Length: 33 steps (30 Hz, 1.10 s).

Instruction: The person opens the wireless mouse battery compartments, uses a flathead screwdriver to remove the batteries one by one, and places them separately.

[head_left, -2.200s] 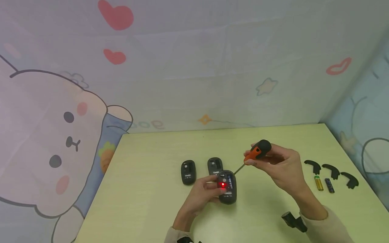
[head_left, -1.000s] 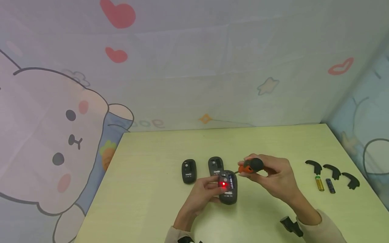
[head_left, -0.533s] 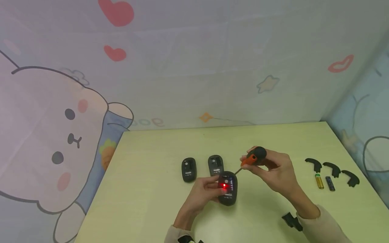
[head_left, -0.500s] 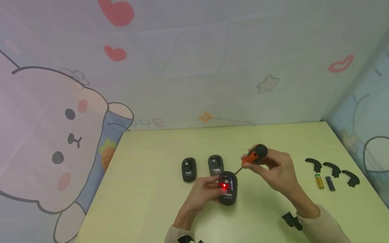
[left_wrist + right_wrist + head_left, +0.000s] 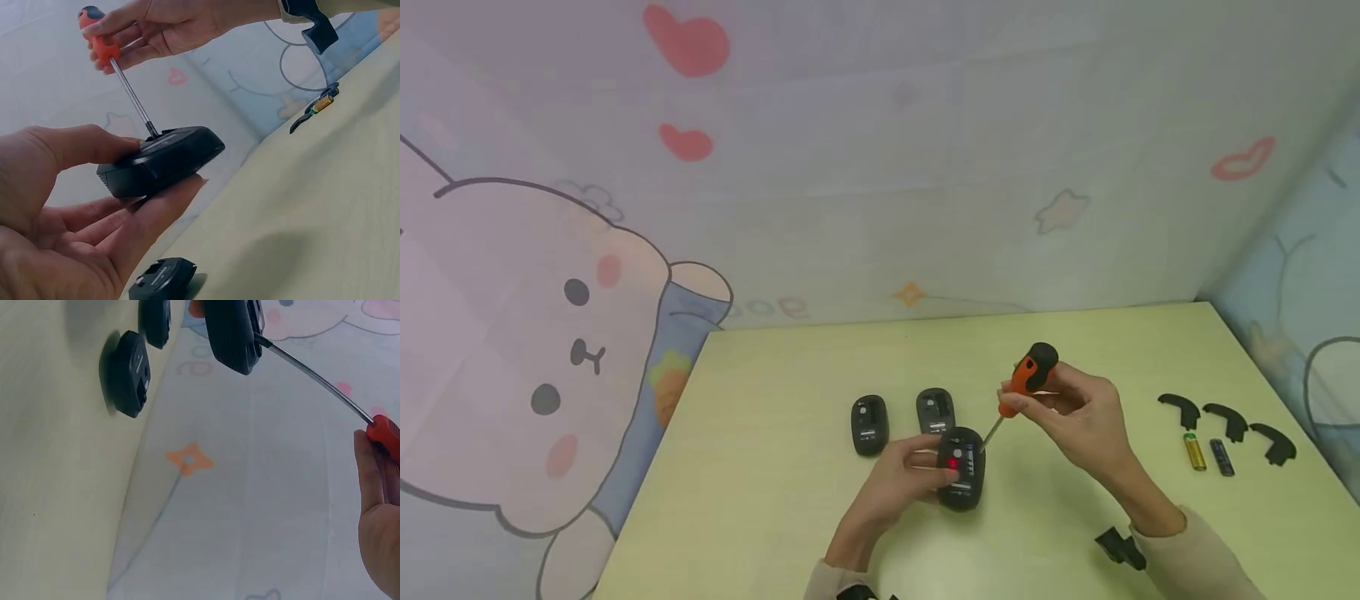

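My left hand point(image 5: 887, 483) holds a dark computer mouse point(image 5: 961, 492) with its underside facing up, thumb on top and fingers beneath. A small red light glows on that underside. My right hand point(image 5: 1086, 421) grips the orange and black handle of a screwdriver point(image 5: 1030, 375). In the left wrist view the metal shaft point(image 5: 132, 94) slants down, and its tip meets the top face of the mouse point(image 5: 156, 165) near a recess; the exact spot is hard to see. The right wrist view shows the shaft point(image 5: 319, 380) reaching the mouse point(image 5: 231, 337) from the side.
Two more upturned mice point(image 5: 869, 425) point(image 5: 935, 408) lie behind the left hand. At the right are several curved black covers point(image 5: 1227, 421), a yellow battery point(image 5: 1195, 452) and a dark battery point(image 5: 1222, 457). A printed cloth point(image 5: 865, 167) hangs behind the table point(image 5: 760, 467).
The screwdriver handle dipped about a second ago, then rose again. Its shaft now stands steeper and its tip lies lower along the mouse's right side. The left hand still holds the mouse.
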Motion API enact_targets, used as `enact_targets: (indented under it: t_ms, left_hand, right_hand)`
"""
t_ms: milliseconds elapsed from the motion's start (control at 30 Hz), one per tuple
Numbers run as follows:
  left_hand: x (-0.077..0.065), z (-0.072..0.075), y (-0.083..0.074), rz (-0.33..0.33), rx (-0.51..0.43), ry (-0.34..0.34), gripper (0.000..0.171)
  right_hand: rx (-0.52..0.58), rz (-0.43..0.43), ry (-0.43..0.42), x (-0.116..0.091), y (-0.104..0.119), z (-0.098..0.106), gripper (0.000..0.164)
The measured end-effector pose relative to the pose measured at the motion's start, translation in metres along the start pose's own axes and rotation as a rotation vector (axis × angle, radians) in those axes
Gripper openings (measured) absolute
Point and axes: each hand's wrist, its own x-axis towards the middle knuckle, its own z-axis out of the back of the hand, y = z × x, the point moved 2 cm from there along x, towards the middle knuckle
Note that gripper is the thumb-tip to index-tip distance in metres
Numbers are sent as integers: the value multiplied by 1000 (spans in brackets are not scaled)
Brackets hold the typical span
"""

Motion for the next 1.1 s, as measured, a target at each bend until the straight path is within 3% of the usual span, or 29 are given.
enact_targets:
  t_ms: [200,600,767,967,1100]
  left_hand:
    - [2,-3,4,9,-67,-8,48]
    - [2,-9,2,4,-140,14,43]
    - [3,-10,1,-6,-139,39,42]
    - [1,-10,-2,-18,-105,43,41]
    - [-1,-9,-2,-23,-91,22,43]
  right_hand:
    - [5,95,-1,2,5,-1,42]
    - [8,183,-22,-3,11,3,47]
    - [40,213,8,-5,11,2,45]
    - [89,409,67,-6,14,-6,34]
    - [39,515,90,-6,18,-11,32]
